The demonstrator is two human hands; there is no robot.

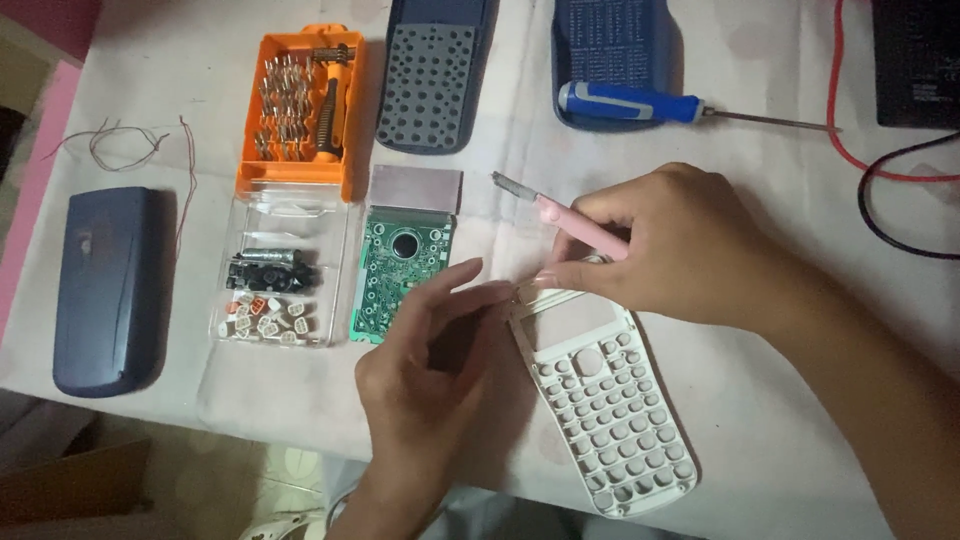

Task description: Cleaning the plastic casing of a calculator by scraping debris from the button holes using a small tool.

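Hands at work over a dismantled calculator on a white cloth-covered table (pixel 760 400). The right hand (pixel 660 250) is closed around a pink-handled tool (pixel 570 225), whose grey tip points up and to the left, away from the hand; its fingertips press down at the top edge of the white calculator front shell (pixel 605 400). The left hand (pixel 435 360) is loosely curled, thumb and fingers drawn near each other, its fingertips meeting the same top-left corner of the shell; whether it pinches anything there cannot be told. The shell lies face up, tilted, its empty key openings and display window visible, near the table's front edge.

Just left of the left hand lies a green circuit board (pixel 400 270) with a grey display panel at its top. Beside that, an open orange bit case (pixel 300 110) holds a driver and bits, and its clear lid (pixel 275 275) contains small loose parts. A grey rubber keypad mat (pixel 428 85) rests on a blue shell half at the top centre. A blue-handled screwdriver (pixel 630 102) lies across a second blue shell piece, well apart from the hands. A blue calculator cover (pixel 105 290) lies at far left, below thin loose wires (pixel 120 145). Red and black cables (pixel 880 160) run along the right.
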